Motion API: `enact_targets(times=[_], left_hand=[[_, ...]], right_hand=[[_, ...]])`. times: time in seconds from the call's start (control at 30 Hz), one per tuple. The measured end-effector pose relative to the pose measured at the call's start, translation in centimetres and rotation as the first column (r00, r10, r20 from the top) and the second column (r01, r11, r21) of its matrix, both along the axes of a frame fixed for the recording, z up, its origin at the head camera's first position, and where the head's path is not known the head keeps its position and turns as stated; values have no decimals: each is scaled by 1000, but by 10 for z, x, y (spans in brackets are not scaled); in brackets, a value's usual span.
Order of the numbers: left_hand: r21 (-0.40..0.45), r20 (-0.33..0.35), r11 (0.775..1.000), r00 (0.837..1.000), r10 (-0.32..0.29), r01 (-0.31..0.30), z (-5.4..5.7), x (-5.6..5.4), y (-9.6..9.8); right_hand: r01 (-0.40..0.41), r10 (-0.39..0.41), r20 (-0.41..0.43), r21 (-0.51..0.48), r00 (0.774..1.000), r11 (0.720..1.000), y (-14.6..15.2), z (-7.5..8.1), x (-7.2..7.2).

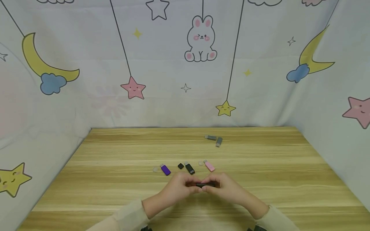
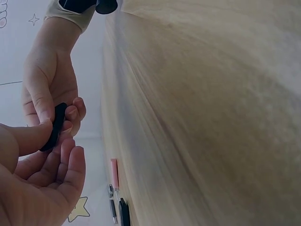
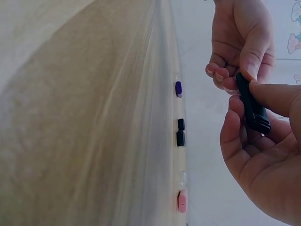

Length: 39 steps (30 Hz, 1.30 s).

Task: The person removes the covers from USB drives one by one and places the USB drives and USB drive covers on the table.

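Observation:
Both hands meet close above the table and hold one black USB flash drive point(image 1: 206, 185) between them. My left hand point(image 1: 180, 186) pinches one end between thumb and fingers, while the right hand point(image 1: 226, 188) grips the other end. The slim black body of the drive point(image 3: 253, 106) shows best in the right wrist view, slanting between the two thumbs. Just beyond the hands lie a second black flash drive point(image 1: 189, 168) with a black cap point(image 1: 180, 166) beside it, a purple flash drive point(image 1: 165, 170) and a pink flash drive point(image 1: 209, 166).
A clear cap point(image 1: 155, 169) lies left of the purple drive, another clear cap point(image 1: 200, 163) left of the pink one. Farther back on the wooden table point(image 1: 115, 150) are two grey flash drives, one lying crosswise point(image 1: 211, 137), the other lengthwise point(image 1: 219, 141). A patterned cloth point(image 1: 162, 106) hangs behind.

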State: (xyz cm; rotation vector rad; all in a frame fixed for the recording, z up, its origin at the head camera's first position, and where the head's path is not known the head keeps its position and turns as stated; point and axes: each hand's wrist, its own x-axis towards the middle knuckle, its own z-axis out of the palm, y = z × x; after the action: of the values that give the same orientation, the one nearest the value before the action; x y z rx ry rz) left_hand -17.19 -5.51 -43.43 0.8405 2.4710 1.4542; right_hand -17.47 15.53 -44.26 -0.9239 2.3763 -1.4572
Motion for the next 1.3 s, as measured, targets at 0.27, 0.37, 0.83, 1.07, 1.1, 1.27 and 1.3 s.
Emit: enact_targets(times=[0.27, 0.37, 0.83, 1.07, 1.1, 1.27, 1.3], left_hand=[[29, 23, 1000, 1000, -13, 13, -2, 2, -1], [35, 25, 999, 1000, -16, 15, -2, 3, -1], [103, 105, 994, 994, -29, 18, 0, 5, -1], [124, 101, 992, 994, -46, 33, 1, 6, 0], [127, 101, 991, 994, -50, 37, 0, 6, 0], [132, 114, 990, 992, -62, 46, 1, 6, 0], [133, 116, 990, 991, -63, 48, 1, 6, 0]], right_hand=[[-20, 20, -2, -4, 1000, 1000, -1, 1, 2], [-25, 25, 0, -1, 1000, 1000, -1, 1, 3], [-122, 119, -81, -36, 990, 992, 1, -4, 1], [-142, 136, -111, -51, 985, 989, 2, -3, 3], [-145, 138, -112, -55, 984, 988, 2, -3, 3], [-164, 155, -122, -66, 980, 984, 2, -4, 3], [-165, 156, -125, -64, 980, 984, 3, -5, 3]])
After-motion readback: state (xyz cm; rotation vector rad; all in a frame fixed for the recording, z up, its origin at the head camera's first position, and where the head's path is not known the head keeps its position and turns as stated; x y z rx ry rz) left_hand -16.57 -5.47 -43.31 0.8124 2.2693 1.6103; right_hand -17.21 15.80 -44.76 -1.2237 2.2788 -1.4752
